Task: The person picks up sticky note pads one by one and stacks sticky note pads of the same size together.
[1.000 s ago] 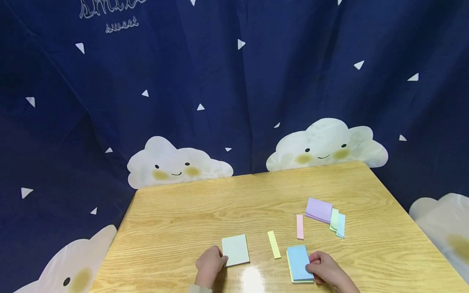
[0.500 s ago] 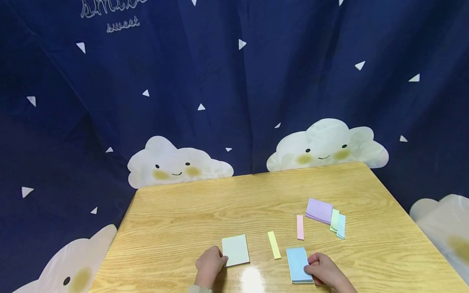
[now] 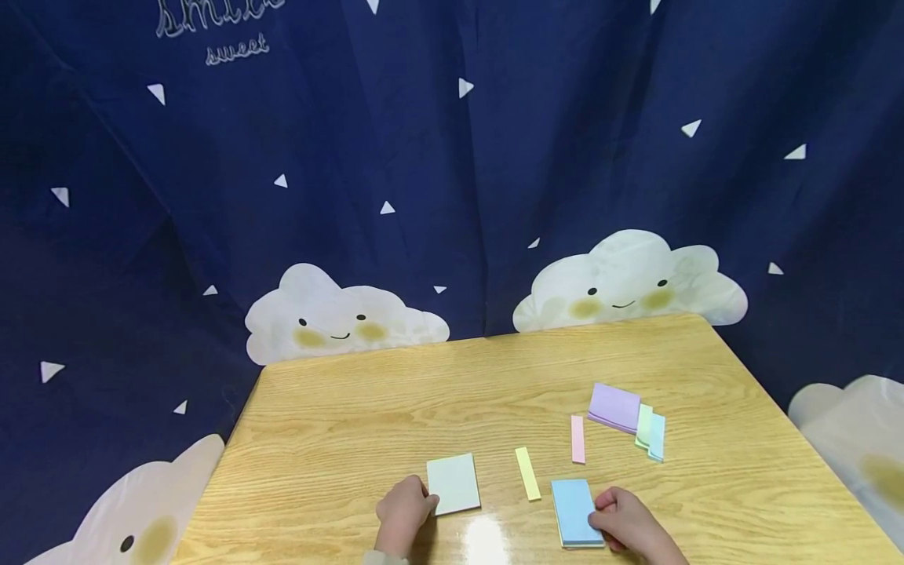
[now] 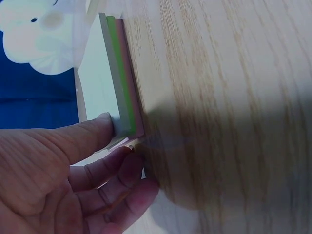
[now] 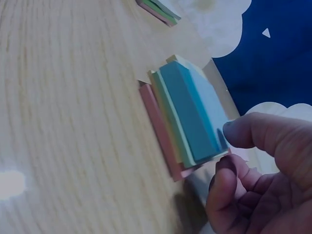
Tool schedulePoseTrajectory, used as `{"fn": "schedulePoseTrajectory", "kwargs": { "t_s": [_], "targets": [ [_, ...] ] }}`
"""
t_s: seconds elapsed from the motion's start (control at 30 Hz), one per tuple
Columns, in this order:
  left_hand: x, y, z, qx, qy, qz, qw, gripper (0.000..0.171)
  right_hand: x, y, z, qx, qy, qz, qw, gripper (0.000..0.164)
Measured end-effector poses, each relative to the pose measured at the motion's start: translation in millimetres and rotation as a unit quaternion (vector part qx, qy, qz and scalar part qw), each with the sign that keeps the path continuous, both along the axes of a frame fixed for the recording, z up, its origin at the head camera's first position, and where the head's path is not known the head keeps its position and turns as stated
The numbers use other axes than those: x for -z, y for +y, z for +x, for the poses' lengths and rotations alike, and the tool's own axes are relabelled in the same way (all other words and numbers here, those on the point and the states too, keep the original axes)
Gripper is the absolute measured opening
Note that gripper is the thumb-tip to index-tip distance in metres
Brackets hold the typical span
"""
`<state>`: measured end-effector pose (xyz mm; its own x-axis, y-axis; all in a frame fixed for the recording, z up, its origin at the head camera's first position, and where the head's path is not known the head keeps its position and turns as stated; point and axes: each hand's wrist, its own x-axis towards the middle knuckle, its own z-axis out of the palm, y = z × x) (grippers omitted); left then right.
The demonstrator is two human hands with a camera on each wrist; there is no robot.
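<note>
Left hand (image 3: 406, 508) pinches the left edge of a pale-topped square sticky-note stack (image 3: 454, 483) on the wooden tabletop (image 3: 353, 424); right hand (image 3: 627, 521) pinches the blue-topped sticky-note stack (image 3: 574, 508) by its right edge. A yellow strip (image 3: 527, 474) lies between the two stacks.

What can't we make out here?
Undersides of the pale stack and blue-topped stack, head and wrist views: hidden by the stacks themselves.
Upper curtain word, head view: cut off by the top edge.
Left sleeve, head view: cut off by the bottom edge.
Layer count of the purple pad, head view: too small.
</note>
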<state>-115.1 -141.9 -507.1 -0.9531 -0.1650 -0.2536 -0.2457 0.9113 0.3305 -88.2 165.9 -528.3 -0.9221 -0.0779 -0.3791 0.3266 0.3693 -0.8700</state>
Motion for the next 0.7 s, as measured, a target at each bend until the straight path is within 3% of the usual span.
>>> {"fn": "schedulePoseTrajectory", "kwargs": {
  "t_s": [0.3,0.7],
  "targets": [
    [3.1,-1,2.1,0.003,0.010,-0.004,0.9999,0.019,-10.2,6,-10.7,0.040,0.007,0.018,0.999,0.020],
    [0.2,-2,1.4,0.005,0.008,-0.003,1.0000,0.020,-33.7,-5,-37.4,0.040,0.036,0.016,0.998,0.021]
  ]
}}
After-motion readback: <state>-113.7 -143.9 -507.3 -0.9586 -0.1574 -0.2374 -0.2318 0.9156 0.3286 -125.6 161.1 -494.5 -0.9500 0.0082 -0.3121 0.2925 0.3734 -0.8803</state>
